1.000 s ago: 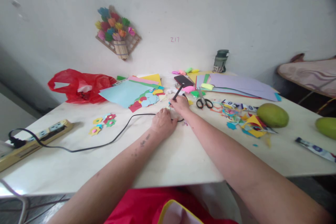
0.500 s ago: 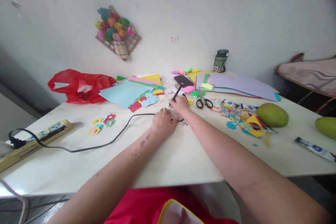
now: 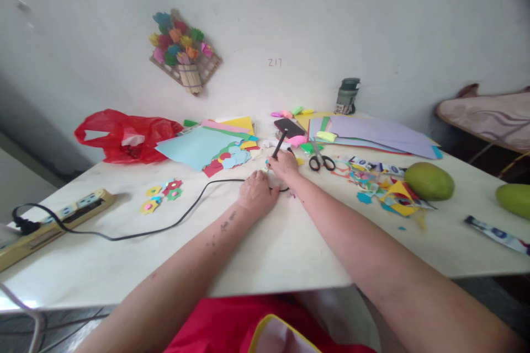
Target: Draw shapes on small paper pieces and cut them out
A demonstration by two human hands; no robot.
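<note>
Over the near edge of the tabletop (image 3: 174, 265), two bare forearms slant inward and nearly meet around its middle; a tube (image 3: 497, 235) lies toward the right end of that edge, and a power strip (image 3: 49, 234) sits by the left edge. At the tabletop's middle is a black stick (image 3: 280, 144), slim, straight and evenly dark where it shows. Its long axis is tilted: the upper end points up toward the far edge, leaning right, while the lower end slopes down leftward. The right hand (image 3: 285, 166) grasps it low, pen-fashion, its fingers closed round it. Just nearer, the left hand (image 3: 259, 194) lies low with its back up and thumb out to the right; whether its fingers pinch anything cannot be told. A black cable (image 3: 161, 230) runs from the strip to the left hand. Left of the hands lie paper flowers (image 3: 172, 187); rightward, paper scraps (image 3: 395, 194) beside a green mango (image 3: 429, 182), then scissors (image 3: 317, 162). Farther back are a red bag (image 3: 155, 138), a purple sheet (image 3: 381, 135) and a phone (image 3: 290, 127); a bottle (image 3: 348, 96) stands by the far edge.
</note>
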